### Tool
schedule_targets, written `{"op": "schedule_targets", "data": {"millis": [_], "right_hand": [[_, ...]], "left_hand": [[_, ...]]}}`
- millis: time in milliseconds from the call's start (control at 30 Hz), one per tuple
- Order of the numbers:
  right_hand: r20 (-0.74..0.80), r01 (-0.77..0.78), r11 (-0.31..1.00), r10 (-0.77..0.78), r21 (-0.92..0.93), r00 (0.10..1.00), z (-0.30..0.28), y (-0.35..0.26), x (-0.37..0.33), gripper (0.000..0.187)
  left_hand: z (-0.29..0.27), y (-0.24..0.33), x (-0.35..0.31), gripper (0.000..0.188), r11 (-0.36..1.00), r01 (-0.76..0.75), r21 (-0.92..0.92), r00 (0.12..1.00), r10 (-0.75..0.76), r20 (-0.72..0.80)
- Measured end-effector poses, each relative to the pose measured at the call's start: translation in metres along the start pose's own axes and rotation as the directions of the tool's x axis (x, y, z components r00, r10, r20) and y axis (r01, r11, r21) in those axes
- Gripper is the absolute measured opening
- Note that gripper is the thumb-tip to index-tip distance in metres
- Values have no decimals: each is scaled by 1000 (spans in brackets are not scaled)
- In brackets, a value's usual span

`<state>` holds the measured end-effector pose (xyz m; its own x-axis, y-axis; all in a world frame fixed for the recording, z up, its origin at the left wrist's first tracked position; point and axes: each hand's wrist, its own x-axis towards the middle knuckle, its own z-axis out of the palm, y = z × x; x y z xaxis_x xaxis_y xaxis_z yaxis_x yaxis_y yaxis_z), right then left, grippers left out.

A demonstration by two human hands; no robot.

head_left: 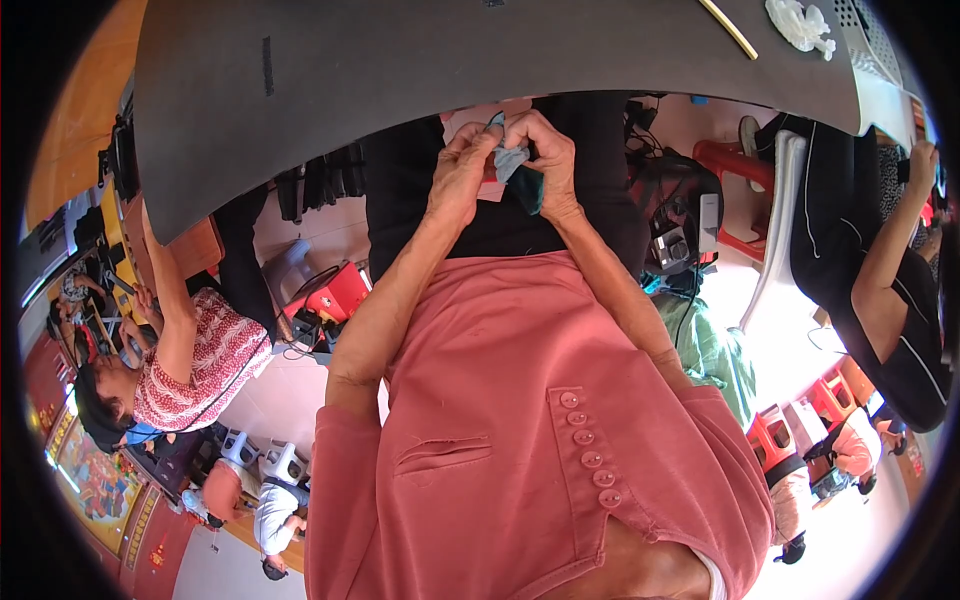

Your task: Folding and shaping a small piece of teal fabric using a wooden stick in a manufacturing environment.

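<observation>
Over my lap, just below the near edge of a dark table (480, 60), both hands are close together on a small piece of grey-blue cloth (511, 160). My left hand (458, 172) pinches it between thumb and fingers, and a teal tip sticks up by those fingertips. Curled fingers of my right hand (550, 155) grip the other side. Dark green cloth (527, 190) hangs beneath the right hand; whether it belongs to the same piece I cannot tell. The fingers hide part of the cloth.
A thin pale stick (729, 28) and a crumpled white plastic bag (802, 27) lie on the table, beside a white perforated basket (868, 38). A red box (338, 300) stands at left, a black bag (678, 200) at right. People sit on both sides.
</observation>
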<state>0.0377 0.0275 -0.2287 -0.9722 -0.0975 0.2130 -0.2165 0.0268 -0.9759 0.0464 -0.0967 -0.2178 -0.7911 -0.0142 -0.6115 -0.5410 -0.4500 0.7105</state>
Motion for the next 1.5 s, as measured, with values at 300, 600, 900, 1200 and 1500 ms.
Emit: {"op": "schedule_targets", "data": {"millis": [300, 600, 900, 1200, 1500], "right_hand": [[-42, -156, 984, 160, 82, 986, 2, 8, -6, 25], [-89, -146, 988, 141, -49, 986, -1, -1, -2, 27], [-56, -265, 960, 271, 91, 961, 2, 5, -8, 22], [17, -257, 904, 267, 342, 963, 3, 10, -5, 24], [-240, -270, 962, 270, 35, 932, 0, 9, 0, 25]], "left_hand": [[3, 14, -7, 10, 695, -492, 525, 858, 491, 153], [-1, 4, -11, 10, 933, -227, 279, 973, 226, 35], [-3, 4, -6, 11, 959, -207, 194, 977, 195, 80], [-6, 13, -9, 12, 983, -21, 185, 998, 8, 70], [16, 29, -31, 26, 886, -187, 424, 967, 89, 240]]}}
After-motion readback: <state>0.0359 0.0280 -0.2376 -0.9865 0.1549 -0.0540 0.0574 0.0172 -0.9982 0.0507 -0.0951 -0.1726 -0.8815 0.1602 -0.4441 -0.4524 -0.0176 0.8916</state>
